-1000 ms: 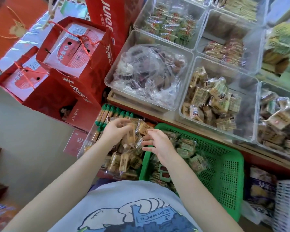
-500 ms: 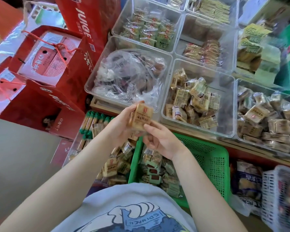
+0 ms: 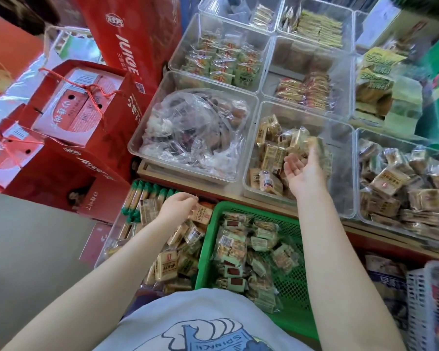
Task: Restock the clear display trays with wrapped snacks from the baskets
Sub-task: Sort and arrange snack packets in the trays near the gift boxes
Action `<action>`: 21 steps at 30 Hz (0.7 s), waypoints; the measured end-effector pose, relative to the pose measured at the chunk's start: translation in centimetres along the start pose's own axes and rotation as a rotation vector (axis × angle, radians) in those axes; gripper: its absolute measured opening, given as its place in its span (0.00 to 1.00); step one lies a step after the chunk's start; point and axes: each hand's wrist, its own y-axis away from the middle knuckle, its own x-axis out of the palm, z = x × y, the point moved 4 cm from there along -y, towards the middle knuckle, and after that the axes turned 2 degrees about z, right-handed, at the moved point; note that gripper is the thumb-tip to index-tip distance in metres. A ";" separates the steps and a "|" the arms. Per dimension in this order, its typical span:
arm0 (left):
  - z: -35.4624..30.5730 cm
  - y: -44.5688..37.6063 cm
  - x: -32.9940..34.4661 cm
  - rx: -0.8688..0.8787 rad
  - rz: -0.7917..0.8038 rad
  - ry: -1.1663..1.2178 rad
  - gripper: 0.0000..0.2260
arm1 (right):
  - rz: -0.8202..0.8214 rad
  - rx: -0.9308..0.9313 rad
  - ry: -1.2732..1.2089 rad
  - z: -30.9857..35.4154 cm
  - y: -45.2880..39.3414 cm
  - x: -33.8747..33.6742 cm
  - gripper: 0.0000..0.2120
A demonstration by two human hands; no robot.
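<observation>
Wrapped tan snacks point(image 3: 271, 158) heaped in clear square display tray point(image 3: 340, 198), directly behind green plastic mesh basket point(image 3: 287, 277). Right hand point(image 3: 306, 171) over that tray, palm up, fingers loosely spread and relaxed; blurred tan packet point(image 3: 307, 144) at the fingertips, cannot tell whether touching or already free. Left hand point(image 3: 179, 207) just left of the green basket's far corner, down in clear bin of tan wrapped bars point(image 3: 167, 264), fingers curled, thumb and fingertips closing on orange-tan packet point(image 3: 202, 215). Green basket itself holding pale green wrapped snacks point(image 3: 238, 249) with dark red labels. Clear tray with crumpled clear plastic bag point(image 3: 195, 133) behind and to the left of the basket. Tray of brown wrapped cakes point(image 3: 401, 188) behind and to the right. Red paper gift bags with cord handles point(image 3: 81, 107) far left of the basket. White plastic lattice basket point(image 3: 431, 310) at its right.
</observation>
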 end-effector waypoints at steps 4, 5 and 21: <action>1.5 -2.2 1.2 0.117 -0.042 -0.470 0.17 | 0.159 0.073 0.079 -4.3 3.6 -0.6 0.11; 1.9 -3.0 1.8 0.164 -0.028 -0.616 0.20 | 0.243 0.126 0.139 -5.9 4.6 -0.7 0.10; -1.2 1.2 1.4 0.421 -0.142 -0.638 0.22 | 0.360 0.479 0.435 -15.9 8.1 -6.4 0.16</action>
